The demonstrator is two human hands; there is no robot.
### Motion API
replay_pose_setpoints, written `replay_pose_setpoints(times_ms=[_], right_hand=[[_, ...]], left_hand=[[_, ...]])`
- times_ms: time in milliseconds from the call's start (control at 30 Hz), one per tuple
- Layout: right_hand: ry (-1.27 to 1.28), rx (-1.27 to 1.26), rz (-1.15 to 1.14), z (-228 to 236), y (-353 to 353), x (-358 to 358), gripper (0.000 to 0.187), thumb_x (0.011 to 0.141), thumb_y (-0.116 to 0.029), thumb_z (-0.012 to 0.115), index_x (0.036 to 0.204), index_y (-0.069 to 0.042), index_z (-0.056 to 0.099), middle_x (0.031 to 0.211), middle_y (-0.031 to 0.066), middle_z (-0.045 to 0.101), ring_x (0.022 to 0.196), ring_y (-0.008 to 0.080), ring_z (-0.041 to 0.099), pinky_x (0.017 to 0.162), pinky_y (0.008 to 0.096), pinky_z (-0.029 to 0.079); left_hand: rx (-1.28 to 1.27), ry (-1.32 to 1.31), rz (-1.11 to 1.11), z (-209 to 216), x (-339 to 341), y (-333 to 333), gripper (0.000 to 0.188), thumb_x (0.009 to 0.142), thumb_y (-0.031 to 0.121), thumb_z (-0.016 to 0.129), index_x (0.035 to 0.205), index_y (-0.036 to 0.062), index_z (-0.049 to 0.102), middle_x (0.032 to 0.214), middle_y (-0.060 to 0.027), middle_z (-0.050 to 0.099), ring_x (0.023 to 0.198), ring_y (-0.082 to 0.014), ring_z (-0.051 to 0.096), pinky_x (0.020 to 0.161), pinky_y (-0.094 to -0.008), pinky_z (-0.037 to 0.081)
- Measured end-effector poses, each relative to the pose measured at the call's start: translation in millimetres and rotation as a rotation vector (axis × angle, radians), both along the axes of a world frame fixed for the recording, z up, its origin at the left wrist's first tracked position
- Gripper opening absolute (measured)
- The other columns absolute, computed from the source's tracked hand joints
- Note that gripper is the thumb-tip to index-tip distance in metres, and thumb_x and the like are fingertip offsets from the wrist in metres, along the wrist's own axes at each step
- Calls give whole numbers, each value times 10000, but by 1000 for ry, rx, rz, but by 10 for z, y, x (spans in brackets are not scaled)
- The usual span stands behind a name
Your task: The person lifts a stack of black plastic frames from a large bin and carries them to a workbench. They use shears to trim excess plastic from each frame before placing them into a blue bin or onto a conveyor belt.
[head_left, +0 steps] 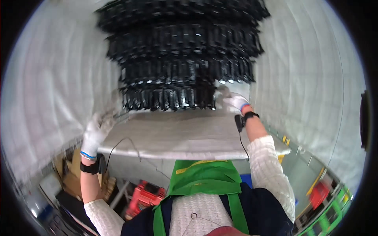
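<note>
Rows of glossy, narrow black parts (pixel 169 98), seemingly plastic, stand packed side by side in front of me; their exact kind is unclear. My left hand (pixel 98 128), in a white glove with a blue cuff, is raised by the left white wall, its fingers apart and nothing visible in them. At the right end of the nearest row is my right hand (pixel 235 100), also gloved in white. Its fingers point left toward the last black part and are smeared by motion, so their grip does not show. Each wrist wears a black strap with a small device.
White quilted sheeting (pixel 299 78) rises on both sides and covers the ledge (pixel 177 133) before me. A thin black cable hangs from each wrist device. Below left are cardboard pieces (pixel 73 177) and a red case or tool (pixel 145 196); a green frame (pixel 330 216) stands lower right.
</note>
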State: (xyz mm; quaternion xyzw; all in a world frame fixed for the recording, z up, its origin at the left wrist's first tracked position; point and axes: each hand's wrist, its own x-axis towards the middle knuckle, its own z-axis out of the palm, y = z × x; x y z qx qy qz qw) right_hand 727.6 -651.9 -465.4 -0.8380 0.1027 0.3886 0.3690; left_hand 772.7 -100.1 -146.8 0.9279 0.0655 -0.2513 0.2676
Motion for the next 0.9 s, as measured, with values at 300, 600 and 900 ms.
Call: replay_pose_setpoints(times_ms=[300,600,900], right_hand=[[-150,-63,255,508,307,-47,650,929,-546,704,1352,-53,697,1338,211,709,1273,337,655,1103,400,478],[-512,78,91,1468,655,-63,441,989,-328,725,1282,1,707,1208,145,762,1136,203,696,1029,328,510],[-761,613,212,2778,2426,-1429,328,1002,-187,737,1262,11,707,1200,112,752,1101,159,687,1001,299,518]], left_hand=[[-1211,-734,-744,2089,-1350,-1091,394,1028,300,556,1134,-26,752,1164,-213,714,1027,-326,694,894,-375,566],[-1193,-1091,-700,2358,-3144,-1245,431,1023,335,563,1159,-36,738,1170,-210,718,1025,-317,699,898,-382,568],[-876,-1366,-555,2656,-5526,-1335,473,1019,369,571,1185,-46,725,1176,-206,722,1023,-309,704,901,-389,570]])
